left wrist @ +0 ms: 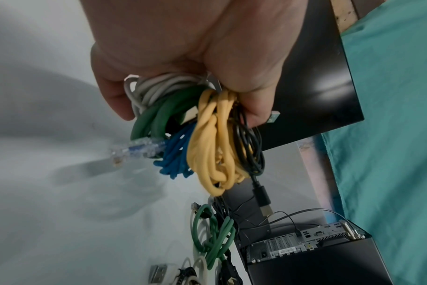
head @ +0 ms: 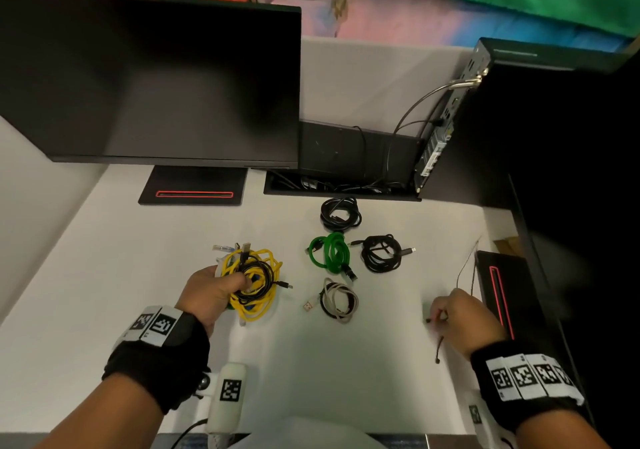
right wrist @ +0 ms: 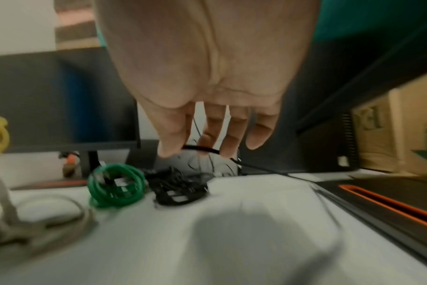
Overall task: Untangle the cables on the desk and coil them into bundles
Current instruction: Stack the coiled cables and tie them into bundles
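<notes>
**Cable sorting: partly done, main tangle left**

Yellow-led tangle [head: 255, 282] of yellow, black, blue, green and white cables, uncoiled, clenched in left hand [head: 211, 293]. Right of tangle on desk [head: 104, 275]: four coiled bundles, green [head: 329, 253], two black, one white. Farther right: thin black cable [right wrist: 202, 150] pinched in right hand [head: 464, 317]. Judged roughly half finished.

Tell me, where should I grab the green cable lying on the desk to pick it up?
Probably best to come straight down from above and pinch across the thick middle of the green cable, where its loops cross and bunch together. It lies flat on the desk, apart from the black bundles, so the top is free. Grabbing the loose plug end would likely let the coil unwind.
</notes>
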Available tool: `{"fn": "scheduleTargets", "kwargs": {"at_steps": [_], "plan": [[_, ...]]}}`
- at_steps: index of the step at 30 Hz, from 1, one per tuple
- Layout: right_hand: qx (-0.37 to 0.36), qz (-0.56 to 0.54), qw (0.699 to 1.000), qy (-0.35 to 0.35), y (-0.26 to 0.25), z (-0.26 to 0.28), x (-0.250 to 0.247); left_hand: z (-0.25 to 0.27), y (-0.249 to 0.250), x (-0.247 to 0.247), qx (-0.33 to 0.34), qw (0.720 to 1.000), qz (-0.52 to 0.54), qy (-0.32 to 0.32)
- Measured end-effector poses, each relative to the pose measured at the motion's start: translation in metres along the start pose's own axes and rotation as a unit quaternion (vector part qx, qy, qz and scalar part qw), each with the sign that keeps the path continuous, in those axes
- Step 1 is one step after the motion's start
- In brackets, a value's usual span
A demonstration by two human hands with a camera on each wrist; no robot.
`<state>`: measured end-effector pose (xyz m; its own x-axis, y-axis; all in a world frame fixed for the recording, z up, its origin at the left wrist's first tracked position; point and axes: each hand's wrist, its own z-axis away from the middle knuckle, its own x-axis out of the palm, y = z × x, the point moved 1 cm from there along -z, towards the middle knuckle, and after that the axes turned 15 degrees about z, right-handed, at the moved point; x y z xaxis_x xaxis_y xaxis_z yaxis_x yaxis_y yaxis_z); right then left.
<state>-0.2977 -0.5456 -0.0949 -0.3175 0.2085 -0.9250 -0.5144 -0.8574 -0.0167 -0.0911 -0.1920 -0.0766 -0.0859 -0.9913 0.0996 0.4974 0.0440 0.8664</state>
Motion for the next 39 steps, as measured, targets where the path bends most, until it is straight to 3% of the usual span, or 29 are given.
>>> {"fn": "scheduleTargets", "kwargs": {"at_steps": [4, 8, 10, 12, 15, 17, 23, 28, 35, 39], "plan": [[-0.085, -0.042, 0.983, 0.157, -0.035, 0.007, -0.045, 0.005, 0.004, -0.004, -0.002, 1.000, -0.009, 0.002], [-0.125, -0.022, 0.932, 0.339, -0.093, 0.022, -0.097, 0.008, 0.007, -0.006, 0.001, 1.000, -0.012, 0.009], [-0.161, -0.013, 0.910, 0.383, -0.124, 0.032, -0.119, 0.009, 0.009, -0.008, 0.003, 1.000, -0.016, 0.015], [-0.215, -0.003, 0.907, 0.363, -0.152, 0.037, -0.135, 0.009, 0.011, -0.011, 0.005, 0.999, -0.020, 0.025], [-0.293, -0.049, 0.931, 0.214, -0.191, 0.034, -0.141, 0.010, 0.015, -0.016, 0.014, 0.999, -0.032, 0.039], [-0.327, -0.115, 0.930, 0.123, -0.216, 0.026, -0.135, 0.010, 0.018, -0.019, 0.020, 0.998, -0.033, 0.050], [-0.326, -0.165, 0.931, 0.015, -0.270, 0.000, -0.093, 0.011, 0.027, -0.028, 0.031, 0.996, -0.058, 0.066], [-0.263, -0.149, 0.953, 0.026, -0.291, -0.011, -0.078, 0.010, 0.028, -0.040, 0.037, 0.993, -0.073, 0.088], [-0.320, -0.058, 0.942, 0.078, -0.306, -0.003, -0.074, 0.005, 0.026, -0.047, 0.035, 0.991, -0.065, 0.110], [-0.306, -0.006, 0.949, 0.074, -0.319, -0.005, -0.066, 0.004, 0.022, -0.043, 0.030, 0.991, -0.064, 0.111]]}}
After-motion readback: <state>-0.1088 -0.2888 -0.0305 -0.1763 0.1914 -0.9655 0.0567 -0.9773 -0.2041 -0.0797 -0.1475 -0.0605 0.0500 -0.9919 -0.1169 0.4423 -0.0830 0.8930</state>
